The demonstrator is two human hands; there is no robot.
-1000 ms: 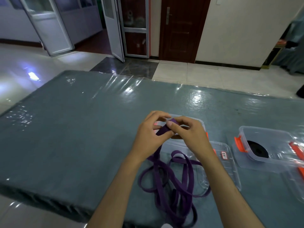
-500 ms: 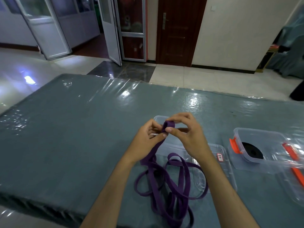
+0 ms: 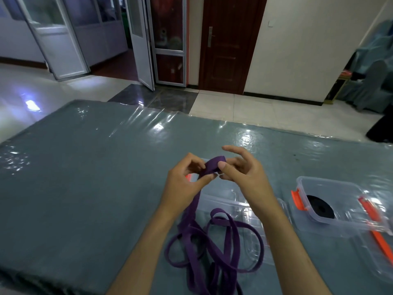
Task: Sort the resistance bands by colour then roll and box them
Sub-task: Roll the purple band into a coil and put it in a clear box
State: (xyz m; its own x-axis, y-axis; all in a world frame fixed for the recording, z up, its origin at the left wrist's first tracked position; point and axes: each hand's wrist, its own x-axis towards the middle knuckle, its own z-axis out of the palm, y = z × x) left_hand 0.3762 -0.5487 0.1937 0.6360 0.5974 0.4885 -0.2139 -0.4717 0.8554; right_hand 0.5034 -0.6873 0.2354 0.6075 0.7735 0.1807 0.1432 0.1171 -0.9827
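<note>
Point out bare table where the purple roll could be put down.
The whole left side of the plastic-covered grey table is bare, as is the far strip beyond both hands. Crowded: the loose purple band and clear plastic boxes at centre and right.

The grey-green table (image 3: 85, 177) before me is covered by glossy clear film. On it lie the loose loops of a purple band (image 3: 212, 248), an open clear box (image 3: 234, 206) and, to its right, a second clear box (image 3: 331, 201) with orange clips holding a black roll (image 3: 320, 209).
</note>
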